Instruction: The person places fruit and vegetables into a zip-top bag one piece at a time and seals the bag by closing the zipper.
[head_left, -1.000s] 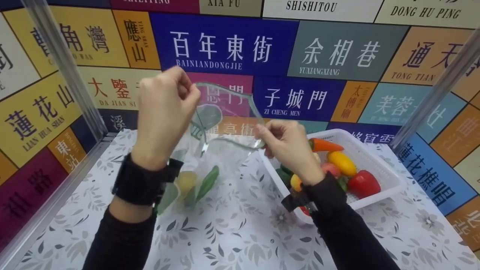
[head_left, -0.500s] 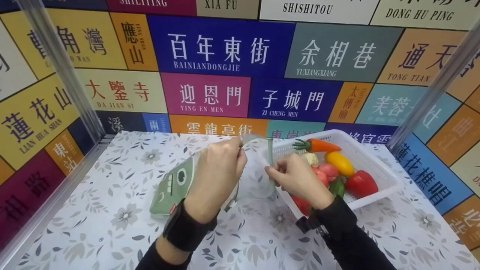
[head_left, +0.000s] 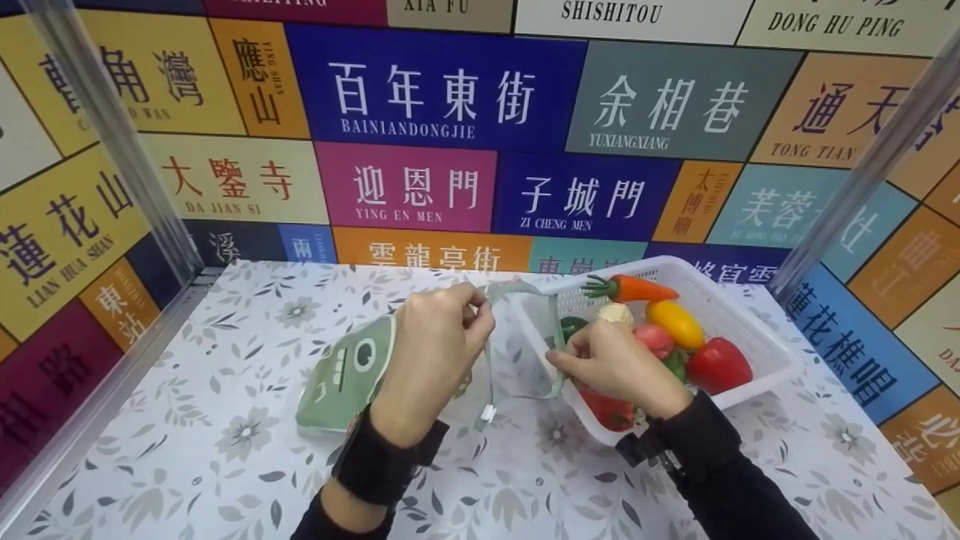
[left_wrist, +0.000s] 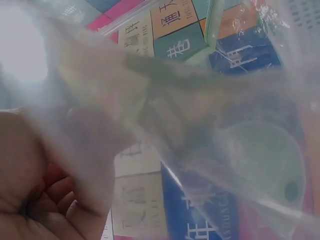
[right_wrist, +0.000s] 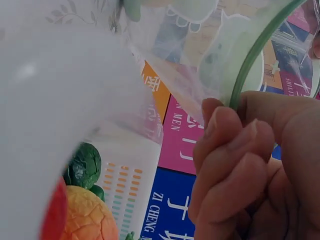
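I have the left hand and right hand pinching a clear bag beside the basket near the bench's far right corner

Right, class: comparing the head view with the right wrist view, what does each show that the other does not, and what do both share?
Only the head view: the black sleeves, the wrist straps and the orange root of the carrot.

Only the right wrist view: a round orange fruit or vegetable with lined skin.

Both: the right hand pinching the rim of the clear bag, the white basket and wall signs.
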